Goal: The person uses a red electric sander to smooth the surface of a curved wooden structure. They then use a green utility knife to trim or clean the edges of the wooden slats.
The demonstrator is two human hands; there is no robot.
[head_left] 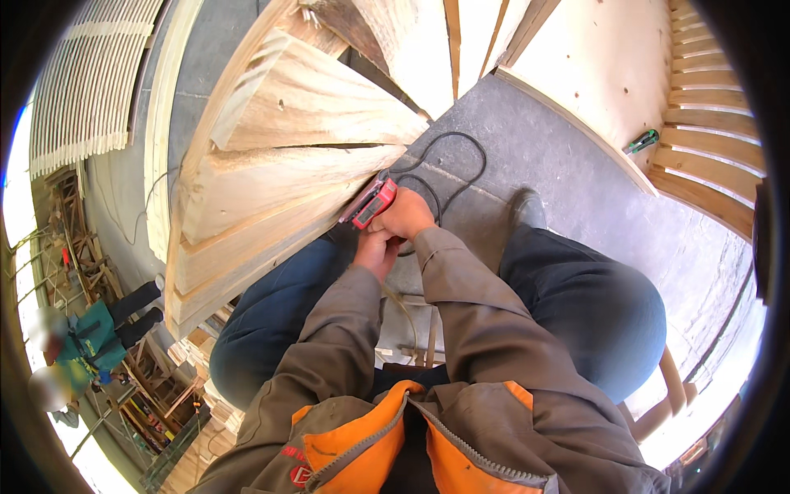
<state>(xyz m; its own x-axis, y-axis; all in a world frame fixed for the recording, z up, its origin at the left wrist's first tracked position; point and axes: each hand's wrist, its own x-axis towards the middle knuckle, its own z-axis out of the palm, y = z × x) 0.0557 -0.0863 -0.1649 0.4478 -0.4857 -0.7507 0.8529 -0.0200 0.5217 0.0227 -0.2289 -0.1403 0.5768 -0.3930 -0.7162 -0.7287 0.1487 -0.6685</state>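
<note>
My right hand (408,212) is wrapped round a red corded power sander (375,202). The sander's flat side lies along the lower edge of a pale wooden piece (304,99) made of tapering slats with narrow gaps. Just below, my left hand (378,252) is closed against the underside of the sander, close to my right fingers. What its fingertips grip is partly hidden. A black power cord (484,160) loops over the grey floor beside the tool.
A wooden panel with curved slats (708,140) stands at right, a green-handled screwdriver (641,142) on it. Slatted wood (90,82) leans at far left. Two people (90,337) and stacked timber are at lower left. My knees flank the work.
</note>
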